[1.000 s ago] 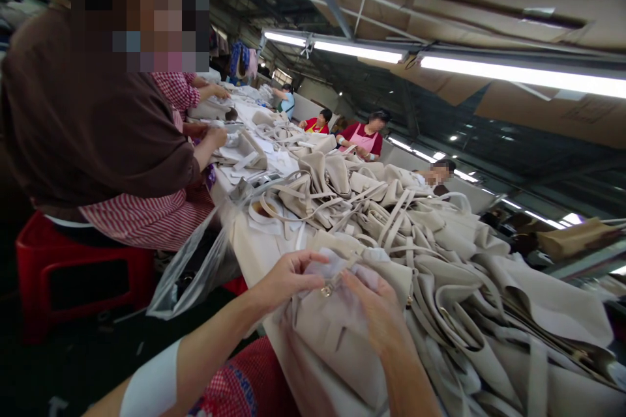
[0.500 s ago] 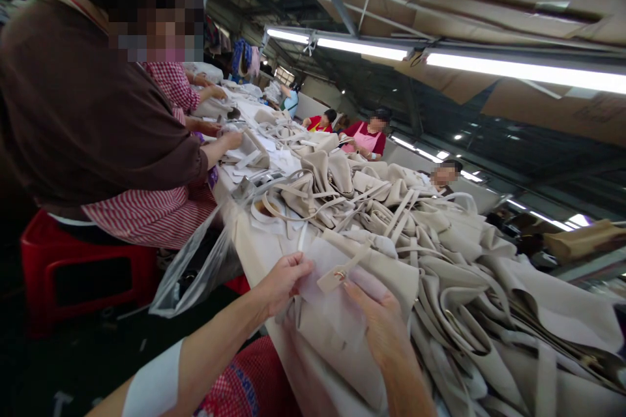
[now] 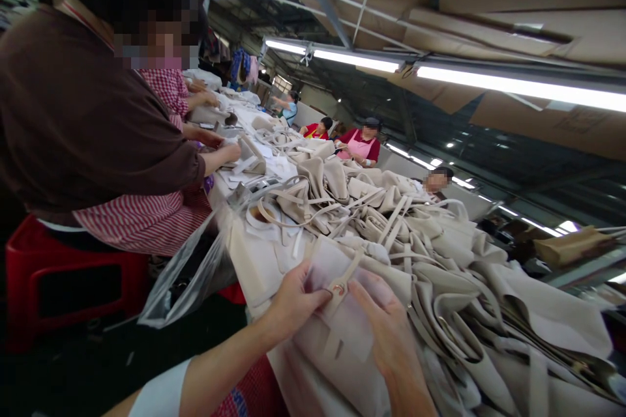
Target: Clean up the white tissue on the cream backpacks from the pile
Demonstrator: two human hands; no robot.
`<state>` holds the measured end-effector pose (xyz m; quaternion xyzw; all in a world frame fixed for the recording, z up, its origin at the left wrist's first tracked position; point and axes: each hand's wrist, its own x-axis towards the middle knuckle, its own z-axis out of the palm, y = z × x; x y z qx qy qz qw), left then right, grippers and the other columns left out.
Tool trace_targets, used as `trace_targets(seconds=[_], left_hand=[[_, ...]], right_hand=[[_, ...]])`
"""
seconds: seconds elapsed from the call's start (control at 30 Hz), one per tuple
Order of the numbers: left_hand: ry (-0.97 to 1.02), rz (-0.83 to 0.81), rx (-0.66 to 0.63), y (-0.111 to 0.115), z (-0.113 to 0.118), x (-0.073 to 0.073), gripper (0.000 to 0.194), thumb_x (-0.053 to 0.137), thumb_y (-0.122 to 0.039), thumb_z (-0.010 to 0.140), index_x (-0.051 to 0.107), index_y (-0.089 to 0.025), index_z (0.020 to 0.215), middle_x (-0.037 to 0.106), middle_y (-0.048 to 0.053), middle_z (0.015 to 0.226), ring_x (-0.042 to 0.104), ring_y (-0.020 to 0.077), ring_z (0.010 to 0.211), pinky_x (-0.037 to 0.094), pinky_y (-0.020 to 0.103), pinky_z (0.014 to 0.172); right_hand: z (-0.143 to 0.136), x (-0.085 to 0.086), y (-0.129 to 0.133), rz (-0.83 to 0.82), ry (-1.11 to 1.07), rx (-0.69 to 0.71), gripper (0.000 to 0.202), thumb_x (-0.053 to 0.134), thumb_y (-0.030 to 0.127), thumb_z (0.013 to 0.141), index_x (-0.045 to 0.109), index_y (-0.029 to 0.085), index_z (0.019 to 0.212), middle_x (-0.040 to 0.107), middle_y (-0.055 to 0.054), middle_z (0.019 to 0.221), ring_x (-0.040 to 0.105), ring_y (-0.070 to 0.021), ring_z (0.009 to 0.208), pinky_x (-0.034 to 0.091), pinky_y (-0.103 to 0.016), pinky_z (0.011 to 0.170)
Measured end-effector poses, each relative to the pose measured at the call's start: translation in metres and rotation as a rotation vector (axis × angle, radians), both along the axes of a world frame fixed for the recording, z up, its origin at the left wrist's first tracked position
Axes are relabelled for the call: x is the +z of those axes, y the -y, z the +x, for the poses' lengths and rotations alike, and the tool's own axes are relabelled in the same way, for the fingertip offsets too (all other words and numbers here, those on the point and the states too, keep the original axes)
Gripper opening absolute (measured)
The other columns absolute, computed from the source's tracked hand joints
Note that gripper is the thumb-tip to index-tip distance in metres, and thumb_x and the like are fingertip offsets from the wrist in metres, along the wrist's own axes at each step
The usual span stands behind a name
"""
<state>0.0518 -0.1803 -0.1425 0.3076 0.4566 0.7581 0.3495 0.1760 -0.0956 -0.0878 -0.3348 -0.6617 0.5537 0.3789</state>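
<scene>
A beige bag point(image 3: 337, 365) lies at the table edge in front of me, with a thin translucent sheet point(image 3: 325, 260) over its upper part. On the sheet is a beige strap tab point(image 3: 338, 291) with a small metal fitting. My left hand point(image 3: 298, 296) pinches the tab's left side, its thumb against the fitting. From the right, my right hand point(image 3: 384, 319) holds the sheet's edge, its fingertips close to the fitting; some of its fingers are hidden beneath the sheet. A narrow strap end hangs below the tab.
A large pile of beige bags point(image 3: 440, 254) covers the table to the right. A tape roll point(image 3: 261, 216) lies beyond my left hand. On the left a person in brown point(image 3: 98, 111) sits on a red stool point(image 3: 73, 273). Clear plastic point(image 3: 180, 287) hangs off the table edge.
My left hand has moved right, from the sheet's edge onto the tab. The tab is turned more upright, and a strap end now shows below it. The view has shifted slightly.
</scene>
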Motion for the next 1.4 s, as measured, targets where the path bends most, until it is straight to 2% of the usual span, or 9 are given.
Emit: trace_targets(seconds=[0.13,0.23,0.33,0.47,0.77,1.0,1.17,1.3,1.4], left_hand=[[-0.102,-0.007,0.005,0.011,0.0,0.006,0.016,0.073,-0.021,0.068,0.06,-0.017,0.075,0.056,-0.003,0.069,0.051,0.0137,0.069,0.039,0.023,0.064],[-0.071,0.051,-0.329,0.024,-0.013,0.016,0.021,0.078,-0.023,0.065,0.063,-0.016,0.077,0.059,-0.001,0.071,0.054,0.0137,0.071,0.041,0.023,0.067],[0.166,0.071,-0.612,0.025,-0.029,0.025,0.037,0.079,-0.039,0.067,0.068,-0.016,0.094,0.068,0.004,0.083,0.062,0.0167,0.075,0.048,0.028,0.074],[0.268,-0.041,-0.56,0.005,-0.034,0.031,0.037,0.083,-0.04,0.059,0.071,-0.013,0.081,0.069,0.006,0.073,0.063,0.0172,0.066,0.049,0.028,0.067],[-0.031,-0.08,-0.483,-0.019,-0.027,0.038,0.037,0.08,-0.047,0.06,0.06,-0.016,0.061,0.049,-0.006,0.051,0.036,0.0054,0.044,0.028,0.021,0.045],[-0.099,-0.136,-0.497,-0.021,-0.021,0.035,0.032,0.078,-0.043,0.061,0.06,-0.017,0.061,0.055,-0.002,0.057,0.042,0.0077,0.048,0.028,0.022,0.046],[-0.211,-0.113,-0.461,-0.021,-0.014,0.039,0.027,0.073,-0.038,0.066,0.059,-0.017,0.059,0.05,-0.004,0.051,0.041,0.0085,0.047,0.029,0.023,0.047],[-0.215,-0.104,-0.419,-0.022,-0.01,0.044,0.025,0.071,-0.037,0.067,0.058,-0.017,0.061,0.05,-0.004,0.053,0.044,0.009,0.049,0.034,0.022,0.048],[-0.145,-0.113,-0.414,-0.022,-0.011,0.043,0.023,0.073,-0.035,0.063,0.06,-0.017,0.066,0.05,-0.005,0.055,0.041,0.0079,0.048,0.034,0.022,0.048]], right_hand=[[-0.007,0.008,0.002,-0.089,0.032,-0.009,0.057,0.088,0.036,0.056,0.066,0.02,0.106,0.076,-0.006,0.08,0.07,-0.0244,0.065,0.058,-0.035,0.059],[-0.006,0.012,0.001,-0.109,0.012,-0.021,0.065,0.089,0.033,0.054,0.063,0.02,0.112,0.076,-0.004,0.079,0.069,-0.0224,0.063,0.056,-0.032,0.057],[-0.003,0.015,0.0,-0.13,-0.002,0.045,0.068,0.089,0.036,0.055,0.061,0.018,0.114,0.077,-0.006,0.084,0.07,-0.0228,0.068,0.056,-0.033,0.063],[-0.001,0.017,0.001,-0.102,0.018,0.067,0.068,0.089,0.039,0.055,0.061,0.018,0.114,0.076,-0.005,0.079,0.069,-0.022,0.066,0.055,-0.032,0.062],[-0.001,0.016,0.0,-0.042,0.062,0.043,0.064,0.088,0.038,0.054,0.064,0.02,0.111,0.075,-0.003,0.083,0.068,-0.0222,0.07,0.054,-0.032,0.064],[0.003,0.019,0.005,0.054,0.171,0.106,0.051,0.077,0.027,0.063,0.065,0.021,0.112,0.073,0.0,0.079,0.066,-0.0184,0.07,0.054,-0.029,0.067],[0.007,0.019,0.003,0.2,0.29,0.135,0.062,0.076,0.022,0.062,0.061,0.021,0.123,0.073,0.002,0.085,0.067,-0.0189,0.075,0.054,-0.031,0.074],[0.004,0.004,0.006,0.186,0.203,0.192,0.073,0.08,0.016,0.057,0.061,0.024,0.127,0.074,-0.003,0.103,0.068,-0.024,0.09,0.054,-0.035,0.084],[0.006,-0.005,0.01,0.165,0.156,0.114,0.088,0.082,0.014,0.053,0.055,0.025,0.136,0.07,-0.005,0.12,0.066,-0.0264,0.106,0.051,-0.037,0.096]])
